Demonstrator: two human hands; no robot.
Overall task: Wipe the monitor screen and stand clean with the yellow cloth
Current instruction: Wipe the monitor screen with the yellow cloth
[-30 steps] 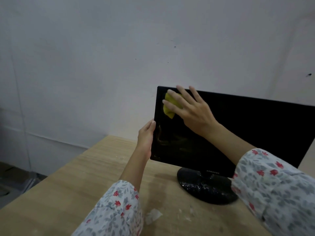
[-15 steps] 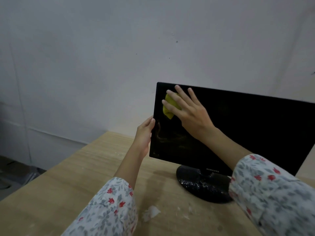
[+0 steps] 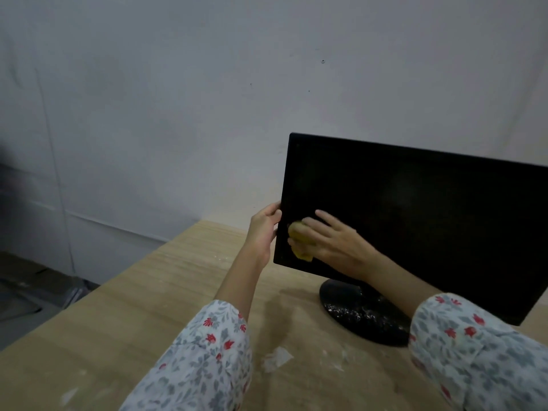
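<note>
The single head camera looked forward and down, close over the table (image 3: 148,307) edge, facing the wall (image 3: 178,114).

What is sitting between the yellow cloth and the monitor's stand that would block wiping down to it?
Nothing visible blocks it. The right hand presses the yellow cloth on the lower left of the screen; the stand sits below on the table, partly hidden by the right forearm. The left hand grips the left edge.

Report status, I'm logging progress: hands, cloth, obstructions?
Left hand grips black monitor edge. Right hand presses crumpled yellow cloth on screen's lower-left corner. Nothing obstructing.
</note>
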